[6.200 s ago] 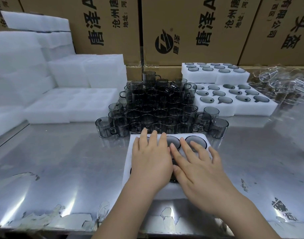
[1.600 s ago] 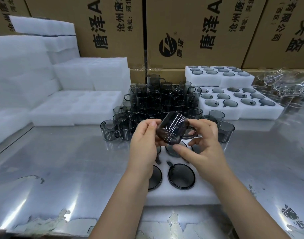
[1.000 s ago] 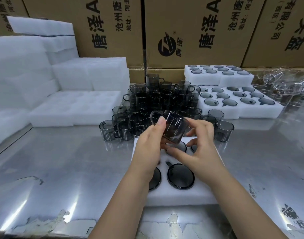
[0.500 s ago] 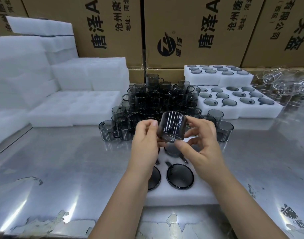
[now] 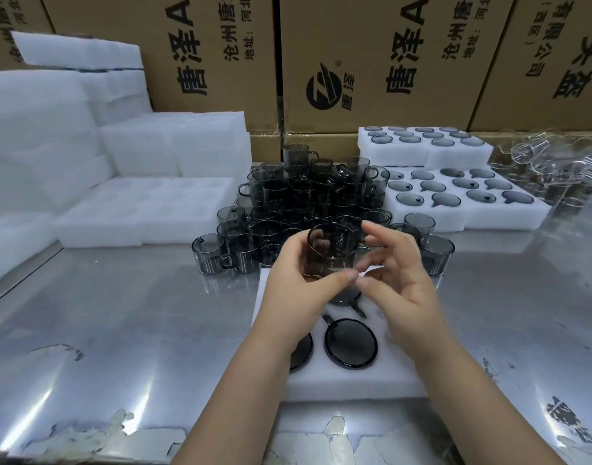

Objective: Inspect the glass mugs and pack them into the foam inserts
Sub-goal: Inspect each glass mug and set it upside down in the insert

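Head view has the left hand gripping a smoky grey ribbed glass mug upright above the far end of the nearest white foam insert, thumb curled across its lower wall and fingers behind. The right hand sits just beside the mug's right side, its fingers loosely spread and blurred. Whether they touch the glass cannot be told.

This looks like the inspection step. It is best done by turning the mug slowly against the light, checking rim, ribs and handle for chips, with the grip on the wall rather than the rim. When seating it, the handle should line up with the pocket's notch.

That insert, lying on the scuffed steel table, holds one grey mug in plain sight and two partly hidden. Behind it stands a dense cluster of loose grey mugs. Filled white foam inserts lie back right, and empty white foam trays back left.
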